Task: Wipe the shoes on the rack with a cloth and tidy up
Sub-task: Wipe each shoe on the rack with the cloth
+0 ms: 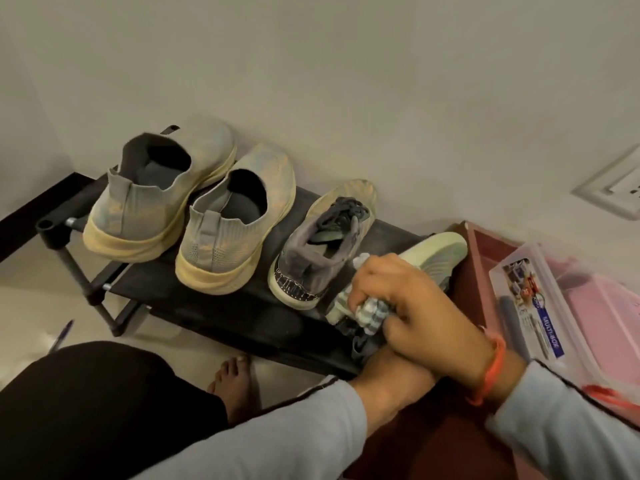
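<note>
A black rack [214,296] against the wall carries four shoes: a grey knit pair [187,209] at the left, a laced grey shoe [325,244] in the middle, and a pale green shoe [433,258] at the right end, tipped on its side with the ribbed sole facing up.

The cloth [372,311], a bunched pale checked rag, is gripped in the right hand [408,299]; its fingers [360,292] are curled round the wad, which is pressed against the green shoe near the heel. The left hand [391,372] is mostly hidden beneath the right wrist, reaching toward the heel end of the same shoe. Whether its fingers are curled on the shoe cannot be told.

Handling, as judged:
- The cloth is soft and limp; it is best kept balled so that a firm pad is presented.
- The shoes look light, with soft knit uppers that would give under pressure; the foam soles are stiffer.
- A shoe is best taken at the heel or midsole and steadied while it is rubbed.
- The rack shelf looks like fabric on thin tubes and may sag, so hard downward pressure is to be avoided.

A clear plastic box [540,306] sits at the right, beside the rack.
</note>
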